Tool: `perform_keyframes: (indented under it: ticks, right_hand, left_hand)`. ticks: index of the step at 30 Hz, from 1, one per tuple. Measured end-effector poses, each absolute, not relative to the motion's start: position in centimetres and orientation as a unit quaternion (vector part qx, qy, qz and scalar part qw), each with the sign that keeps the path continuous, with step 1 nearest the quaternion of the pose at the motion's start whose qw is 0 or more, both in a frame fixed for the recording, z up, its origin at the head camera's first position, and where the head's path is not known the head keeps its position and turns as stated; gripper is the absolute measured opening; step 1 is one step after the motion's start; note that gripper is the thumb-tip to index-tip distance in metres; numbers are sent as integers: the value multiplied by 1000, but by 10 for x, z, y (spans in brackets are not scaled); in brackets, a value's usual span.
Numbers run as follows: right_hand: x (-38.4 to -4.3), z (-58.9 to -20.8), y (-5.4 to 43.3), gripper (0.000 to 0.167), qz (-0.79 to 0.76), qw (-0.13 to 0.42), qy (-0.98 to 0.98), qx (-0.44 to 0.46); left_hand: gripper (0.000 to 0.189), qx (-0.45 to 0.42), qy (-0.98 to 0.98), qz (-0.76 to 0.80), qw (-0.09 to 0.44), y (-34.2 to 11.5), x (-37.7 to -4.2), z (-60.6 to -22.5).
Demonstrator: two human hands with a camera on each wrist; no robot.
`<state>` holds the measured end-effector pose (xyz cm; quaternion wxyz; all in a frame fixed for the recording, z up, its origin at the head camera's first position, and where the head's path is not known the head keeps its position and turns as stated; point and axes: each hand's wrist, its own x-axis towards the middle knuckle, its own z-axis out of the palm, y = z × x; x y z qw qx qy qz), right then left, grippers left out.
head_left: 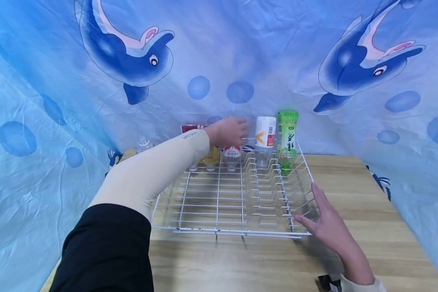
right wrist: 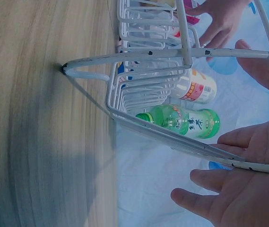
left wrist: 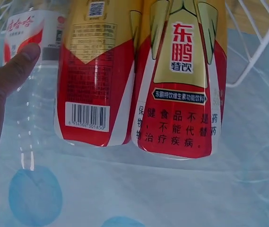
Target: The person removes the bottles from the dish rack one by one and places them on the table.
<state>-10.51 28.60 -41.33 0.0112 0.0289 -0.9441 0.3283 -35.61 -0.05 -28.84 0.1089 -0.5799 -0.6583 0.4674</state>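
Note:
My left hand (head_left: 230, 132) is at the back of a white wire dish rack (head_left: 211, 231). It holds a clear upside-down bottle (head_left: 232, 154) with a white and red label; the thumb (left wrist: 18, 66) lies by that label in the left wrist view. Its other fingers are blurred in the head view. Beside it stand two red-and-gold drink bottles (left wrist: 177, 94), also inverted. My right hand (head_left: 328, 221) rests at the rack's right front corner, thumb inside and straight fingers (right wrist: 195, 201) outside the rim.
To the right of my left hand, a white-labelled bottle (head_left: 265, 132) and a green tea bottle (head_left: 287, 136) stand upside down along the back. Another clear bottle (head_left: 144, 144) shows behind the left forearm. A blue dolphin-print sheet (head_left: 219, 52) hangs behind the wooden table (head_left: 350, 178).

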Motion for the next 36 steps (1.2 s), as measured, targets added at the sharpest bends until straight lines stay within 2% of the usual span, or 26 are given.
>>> perform_keyframes:
  ticks: [17, 25, 36]
  right_hand:
    - [-102, -415, 289, 112, 326, 6, -945, 25]
    - [-101, -419, 288, 114, 332, -6, -943, 10]
    - [-108, -418, 289, 113, 335, 3, -942, 17]
  left_hand:
    - [60, -544, -668, 504, 64, 13, -362, -301]
    - [40, -546, -663, 510, 46, 22, -361, -312]
    - [44, -529, -669, 522, 31, 26, -365, -309]
